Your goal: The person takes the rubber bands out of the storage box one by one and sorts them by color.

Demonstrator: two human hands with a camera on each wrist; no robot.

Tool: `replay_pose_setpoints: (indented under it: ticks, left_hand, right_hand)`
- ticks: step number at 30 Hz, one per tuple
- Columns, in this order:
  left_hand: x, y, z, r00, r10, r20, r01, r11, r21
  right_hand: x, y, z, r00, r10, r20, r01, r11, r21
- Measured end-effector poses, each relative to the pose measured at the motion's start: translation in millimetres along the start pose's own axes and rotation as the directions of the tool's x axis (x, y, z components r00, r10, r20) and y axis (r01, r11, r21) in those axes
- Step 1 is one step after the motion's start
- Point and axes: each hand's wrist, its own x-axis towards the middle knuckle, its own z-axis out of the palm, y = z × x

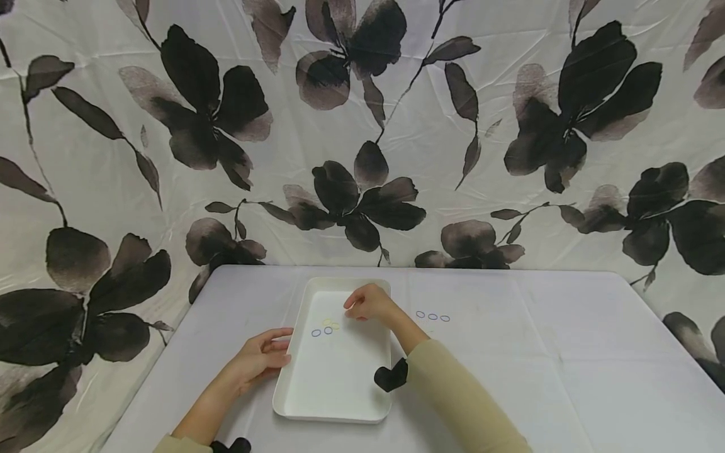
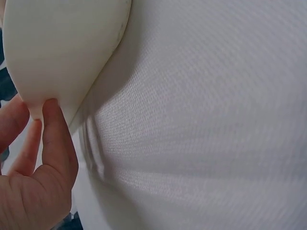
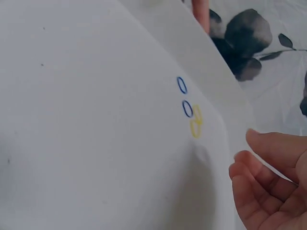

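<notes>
A white rectangular tray (image 1: pixel 334 390) lies on the table. Inside it are two thin blue rings (image 3: pixel 182 85) side by side and two yellow rings (image 3: pixel 194 129) that overlap each other beside one of the blue ones. My left hand (image 1: pixel 257 362) holds the tray's left edge, its thumb (image 2: pixel 53 129) against the outer wall. Over the far right part of the tray hovers my right hand (image 1: pixel 369 303), fingers loosely bent. In the right wrist view a gap shows between that thumb (image 3: pixel 268 146) and the fingertips, and nothing is visible in it.
Three blue rings (image 1: pixel 433 316) lie in a row on the white tablecloth (image 1: pixel 510 377), right of the tray. A faint small mark (image 1: pixel 432 331) shows just below them. Behind the table hangs a floral cloth (image 1: pixel 362 138). A black wrist strap (image 1: pixel 392 375) overlaps the tray's right edge.
</notes>
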Motion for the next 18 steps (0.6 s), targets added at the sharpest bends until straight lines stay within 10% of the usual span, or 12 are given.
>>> replay_pose_setpoints:
  ticks: [18]
  left_hand:
    - [1.5, -1.5, -2.0, 1.0, -0.003, 0.008, 0.003, 1.0, -0.008]
  right_hand:
    - [0.7, 10.3, 41.5, 0.981, -0.137, -0.137, 0.102, 0.966, -0.237]
